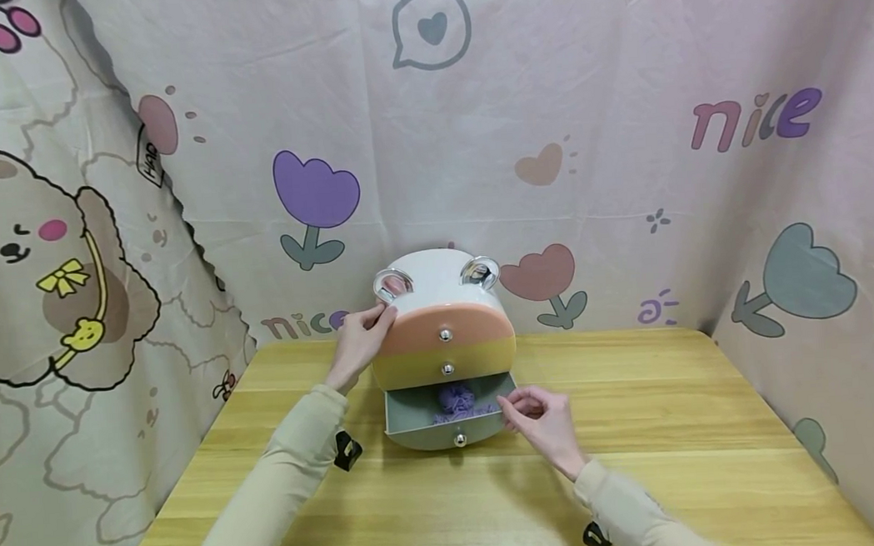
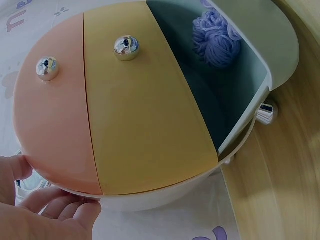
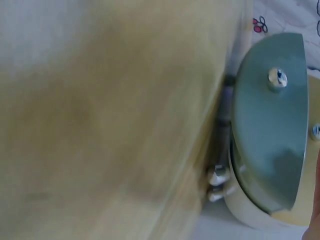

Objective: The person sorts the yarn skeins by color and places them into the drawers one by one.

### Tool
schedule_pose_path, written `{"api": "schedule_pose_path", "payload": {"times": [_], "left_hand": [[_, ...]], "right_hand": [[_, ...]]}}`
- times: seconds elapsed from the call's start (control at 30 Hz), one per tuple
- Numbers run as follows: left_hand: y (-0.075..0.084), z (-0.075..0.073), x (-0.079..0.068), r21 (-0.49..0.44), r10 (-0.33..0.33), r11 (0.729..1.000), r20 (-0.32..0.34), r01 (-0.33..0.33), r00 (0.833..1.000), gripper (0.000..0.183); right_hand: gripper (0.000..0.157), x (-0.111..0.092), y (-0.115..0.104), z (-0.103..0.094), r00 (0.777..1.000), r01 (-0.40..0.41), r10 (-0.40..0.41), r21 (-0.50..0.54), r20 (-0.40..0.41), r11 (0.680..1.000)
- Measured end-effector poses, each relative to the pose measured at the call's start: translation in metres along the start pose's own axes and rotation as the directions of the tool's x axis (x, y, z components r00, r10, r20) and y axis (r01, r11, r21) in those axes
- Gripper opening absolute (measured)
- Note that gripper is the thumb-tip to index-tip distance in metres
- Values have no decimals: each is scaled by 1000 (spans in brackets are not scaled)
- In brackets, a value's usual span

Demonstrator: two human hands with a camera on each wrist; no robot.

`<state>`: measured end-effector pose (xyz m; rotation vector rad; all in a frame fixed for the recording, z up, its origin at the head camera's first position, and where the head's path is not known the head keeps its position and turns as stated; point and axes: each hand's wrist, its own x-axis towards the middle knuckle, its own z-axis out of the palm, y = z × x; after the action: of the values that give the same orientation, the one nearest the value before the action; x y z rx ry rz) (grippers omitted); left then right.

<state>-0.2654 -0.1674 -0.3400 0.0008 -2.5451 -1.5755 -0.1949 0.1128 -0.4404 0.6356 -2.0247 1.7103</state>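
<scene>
A small chest of drawers [image 1: 438,277] has a white body, peach and yellow upper drawers, and round silver knobs. Its green bottom drawer [image 1: 417,437] is pulled out, with a ball of purple yarn [image 1: 456,399] inside. My left hand [image 1: 360,344] holds the chest's upper left edge, thumb by the peach front and fingers curled against the side in the left wrist view. At the drawer's right front corner, my right hand [image 1: 544,425] pinches the rim with bent fingers. Only a sliver of that hand shows in the right wrist view, beside the green drawer front [image 3: 270,125].
The chest stands on a wooden table [image 1: 642,427] near its back edge. Behind it hangs a patterned cloth [image 1: 429,140], with more cloth at both sides. Two shiny silver rings [image 1: 480,274] stick up from the chest's top. Silver feet [image 2: 266,113] show underneath.
</scene>
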Motion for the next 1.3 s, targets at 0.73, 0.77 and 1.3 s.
{"api": "schedule_pose_path", "payload": {"times": [0.73,0.77,1.3], "left_hand": [[2,0,-1,-6,-16,1000,0,16,1000,58],[2,0,-1,-4,-17,1000,-2,17,1000,58],[1,1,0,2,-17,1000,-4,17,1000,58]], "right_hand": [[7,-27,35,33,995,-30,47,-189,89,982],[8,-28,34,34,994,-30,51,-210,98,977],[15,-26,36,46,956,-29,119,-319,267,947]]}}
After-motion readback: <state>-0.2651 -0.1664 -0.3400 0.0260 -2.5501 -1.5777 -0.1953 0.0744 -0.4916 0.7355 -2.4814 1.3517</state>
